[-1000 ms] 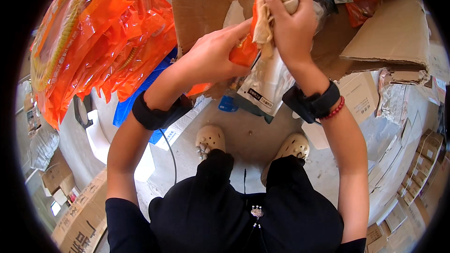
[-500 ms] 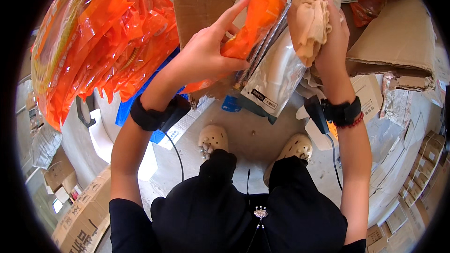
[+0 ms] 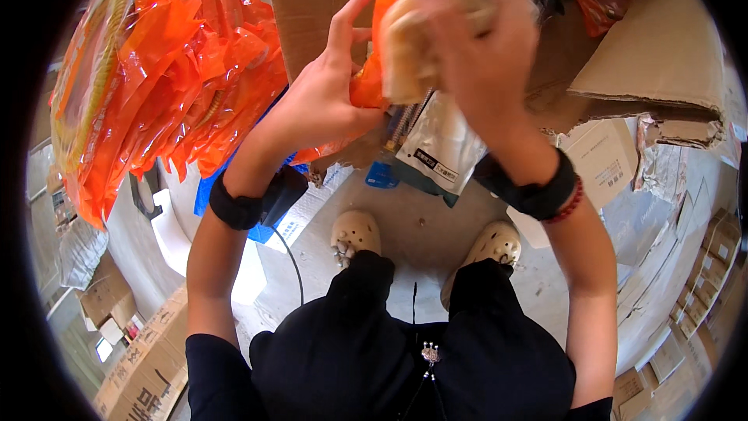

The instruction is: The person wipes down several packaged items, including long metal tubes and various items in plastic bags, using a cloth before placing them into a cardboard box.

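Observation:
My left hand (image 3: 326,97) is closed round an orange plastic package (image 3: 372,84), with its index finger raised. Across the front of that package lies a bunched beige cloth (image 3: 407,54), gripped by my right hand (image 3: 491,58), which is smeared by motion. The two hands are close together over an open cardboard box. Below the cloth, a clear and dark-green plastic pouch (image 3: 440,144) with a black label shows partly. Beside the pouch are the ends of thin ribbed metal hoses (image 3: 405,121); the rest of them is hidden by the cloth and hand.
A large pile of orange plastic bags (image 3: 171,70) with yellow coiled hose inside stands at left. The cardboard box (image 3: 654,54) has a flap folded out to the right. Several cartons (image 3: 144,355) line both sides. My clogs (image 3: 354,234) are on the concrete floor.
My right hand has swung left with the beige cloth, from beside the pouch onto the orange package. My left hand has shifted slightly left, still holding the package, which now stands more upright.

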A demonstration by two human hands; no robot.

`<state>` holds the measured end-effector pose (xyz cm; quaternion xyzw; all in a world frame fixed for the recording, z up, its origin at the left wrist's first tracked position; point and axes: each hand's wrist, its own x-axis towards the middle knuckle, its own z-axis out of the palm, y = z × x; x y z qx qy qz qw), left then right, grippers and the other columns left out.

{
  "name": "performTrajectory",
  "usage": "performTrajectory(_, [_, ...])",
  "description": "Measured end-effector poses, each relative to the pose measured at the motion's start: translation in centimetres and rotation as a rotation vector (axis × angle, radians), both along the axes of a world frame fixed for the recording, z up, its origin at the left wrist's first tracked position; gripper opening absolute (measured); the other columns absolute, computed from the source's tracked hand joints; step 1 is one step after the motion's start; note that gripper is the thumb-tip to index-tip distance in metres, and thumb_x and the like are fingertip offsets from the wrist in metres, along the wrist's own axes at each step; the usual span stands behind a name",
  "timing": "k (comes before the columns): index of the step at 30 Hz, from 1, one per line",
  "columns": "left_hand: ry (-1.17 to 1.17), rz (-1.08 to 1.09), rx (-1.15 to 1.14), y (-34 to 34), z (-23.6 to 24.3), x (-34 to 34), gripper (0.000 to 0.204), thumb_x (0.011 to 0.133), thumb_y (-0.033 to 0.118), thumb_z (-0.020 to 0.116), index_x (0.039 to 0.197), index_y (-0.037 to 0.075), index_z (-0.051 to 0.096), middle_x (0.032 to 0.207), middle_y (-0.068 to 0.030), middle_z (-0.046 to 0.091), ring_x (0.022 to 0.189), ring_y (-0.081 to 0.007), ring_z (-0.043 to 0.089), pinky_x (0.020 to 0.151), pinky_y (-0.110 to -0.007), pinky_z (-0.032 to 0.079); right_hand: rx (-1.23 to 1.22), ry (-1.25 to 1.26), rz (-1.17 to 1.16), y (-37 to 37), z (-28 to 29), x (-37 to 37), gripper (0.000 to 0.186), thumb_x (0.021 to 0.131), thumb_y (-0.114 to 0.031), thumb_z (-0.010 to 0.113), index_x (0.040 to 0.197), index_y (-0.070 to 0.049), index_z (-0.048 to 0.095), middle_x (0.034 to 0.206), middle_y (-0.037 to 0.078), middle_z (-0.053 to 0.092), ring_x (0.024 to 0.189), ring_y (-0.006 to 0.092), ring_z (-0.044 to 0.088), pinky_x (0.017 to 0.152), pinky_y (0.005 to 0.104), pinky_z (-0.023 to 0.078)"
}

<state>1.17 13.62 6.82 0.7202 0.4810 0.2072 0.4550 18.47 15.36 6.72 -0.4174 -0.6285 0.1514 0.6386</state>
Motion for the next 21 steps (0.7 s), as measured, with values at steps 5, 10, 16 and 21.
performTrajectory(5, [0.107, -0.111, 0.106, -0.5, -0.2, 1.0, 0.077, 0.065, 0.012, 0.07, 0.133, 0.006, 0.034, 0.13, -0.0173, 0.041, 0.112, -0.0363, 0.048, 0.094, -0.036, 0.039, 0.136, -0.141, -0.082, 0.8, -0.6, -2.6, 0.034, 0.074, -0.007, 0.062, 0.107, -0.004, 0.055, 0.103, 0.018, 0.053, 0.102, 0.034, 0.048, 0.088, 0.0414, 0.039])
performTrajectory(10, [0.227, -0.215, 0.253, -0.8, -0.5, 2.2, 0.077, 0.061, 0.011, 0.064, 0.131, 0.008, 0.032, 0.118, -0.0152, 0.048, 0.096, -0.0384, 0.054, 0.08, -0.043, 0.046, -0.053, -0.03, -0.016, 1.9, -0.9, -1.4, 0.02, 0.081, -0.006, 0.056, 0.1, -0.004, 0.06, 0.093, 0.012, 0.06, 0.088, 0.0262, 0.057, 0.077, 0.0334, 0.046])
performTrajectory(16, [0.299, -0.329, 0.253, -1.9, 0.3, 2.9, 0.087, 0.061, 0.01, 0.063, 0.138, 0.012, 0.024, 0.119, -0.0173, 0.047, 0.089, -0.0382, 0.057, 0.074, -0.043, 0.048, -0.632, 0.155, 0.152, 2.5, -0.7, 1.1, 0.017, 0.082, -0.008, 0.058, 0.097, -0.002, 0.063, 0.086, 0.007, 0.062, 0.069, 0.0135, 0.059, 0.061, 0.0264, 0.046])
performTrajectory(21, [0.249, -0.263, 0.17, -1.8, 1.1, 2.9, 0.095, 0.061, 0.006, 0.061, 0.142, 0.014, 0.013, 0.122, -0.0186, 0.045, 0.094, -0.0401, 0.055, 0.08, -0.042, 0.048, -0.657, 0.861, 0.324, 3.4, -4.1, 3.2, 0.02, 0.086, -0.011, 0.055, 0.102, 0.0, 0.06, 0.087, 0.005, 0.062, 0.07, 0.0121, 0.059, 0.062, 0.0226, 0.047])
